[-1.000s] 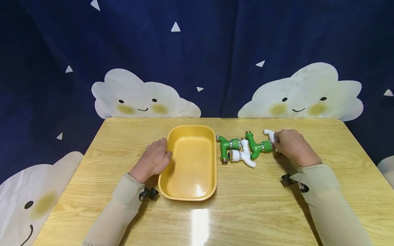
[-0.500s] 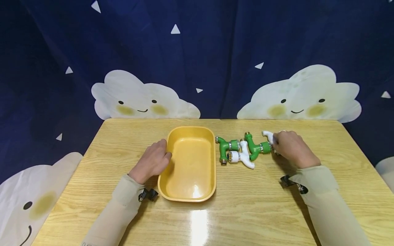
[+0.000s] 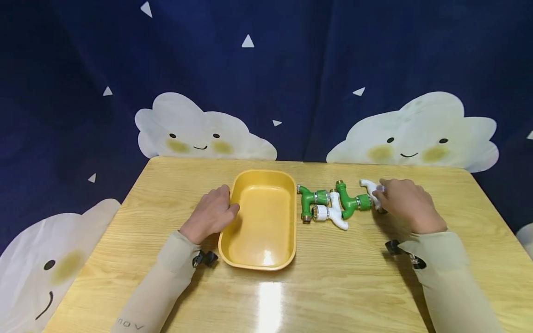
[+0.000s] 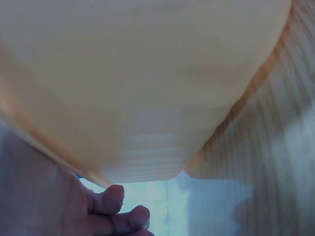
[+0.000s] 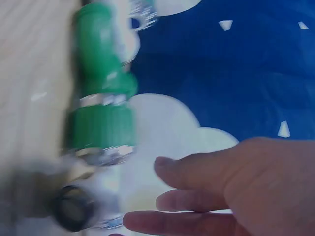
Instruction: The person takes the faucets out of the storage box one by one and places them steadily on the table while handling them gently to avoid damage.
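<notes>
My left hand (image 3: 212, 213) grips the left rim of a yellow plastic tray (image 3: 291, 222), thumb over the edge. The left wrist view shows the tray's outer wall (image 4: 147, 73) with curled fingers beside its rim. At the right end of a row of taps lies a white plastic tap (image 3: 369, 187), partly hidden by my right hand (image 3: 410, 203). In the right wrist view my right hand's fingers (image 5: 167, 222) reach out fairly straight, the fingertips right at the white tap (image 5: 106, 196); the thumb stands apart. Beside it lies a green tap (image 3: 350, 202) with a ribbed collar.
Another green tap (image 3: 307, 203) and a second white tap (image 3: 334, 212) lie close together, right beside the tray's right wall. All rest on a wooden table (image 3: 341, 282). Behind its far edge hangs a dark blue curtain (image 3: 291, 69) with white clouds.
The head view has shifted slightly. My right hand has drawn a little to the right, and more of the white tap shows. The left hand stays on the tray's rim.
</notes>
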Demonstrator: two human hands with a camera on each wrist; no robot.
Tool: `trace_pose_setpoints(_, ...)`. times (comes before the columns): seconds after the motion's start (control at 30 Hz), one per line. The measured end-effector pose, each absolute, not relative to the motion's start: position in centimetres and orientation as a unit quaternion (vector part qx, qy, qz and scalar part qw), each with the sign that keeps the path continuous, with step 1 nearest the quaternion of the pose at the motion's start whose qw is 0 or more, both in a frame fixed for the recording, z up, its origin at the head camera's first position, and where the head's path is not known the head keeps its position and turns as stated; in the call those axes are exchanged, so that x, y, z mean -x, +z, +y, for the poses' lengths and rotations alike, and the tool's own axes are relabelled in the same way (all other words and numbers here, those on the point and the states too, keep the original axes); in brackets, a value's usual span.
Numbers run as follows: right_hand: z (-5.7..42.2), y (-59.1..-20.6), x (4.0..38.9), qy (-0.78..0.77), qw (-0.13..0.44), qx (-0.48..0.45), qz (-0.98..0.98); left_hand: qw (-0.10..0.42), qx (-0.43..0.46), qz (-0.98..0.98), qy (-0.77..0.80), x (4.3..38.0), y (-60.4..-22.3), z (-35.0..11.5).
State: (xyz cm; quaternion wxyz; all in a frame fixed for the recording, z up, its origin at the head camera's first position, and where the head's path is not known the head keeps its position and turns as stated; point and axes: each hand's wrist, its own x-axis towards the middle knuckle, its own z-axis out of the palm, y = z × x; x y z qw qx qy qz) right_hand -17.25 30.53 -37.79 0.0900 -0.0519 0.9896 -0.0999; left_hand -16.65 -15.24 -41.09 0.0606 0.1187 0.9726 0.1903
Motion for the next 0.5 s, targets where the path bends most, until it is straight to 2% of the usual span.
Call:
trace_pose_setpoints(0.13,30.3,-36.9,16.9,-0.109,0.067,0.030,0.991,0.070,-0.103,0.975,0.185,17.0,-41.1,-15.2)
trace_pose_setpoints(0.23,30.4,-36.9,16.6,-0.119,0.053,0.026,0.991,0.056,-0.093,0.976,0.188,17.4,-40.9,-15.4)
trace_pose_setpoints(0.37,30.9,-37.2,16.3,-0.120,0.027,0.037,0.992,0.001,-0.092,0.972,0.214,18.0,-40.6,-16.0)
trace_pose_setpoints(0.5,31.9,-37.6,16.3,-0.114,-0.072,0.078,0.988,-0.062,-0.098,0.966,0.233,18.4,-40.5,-17.3)
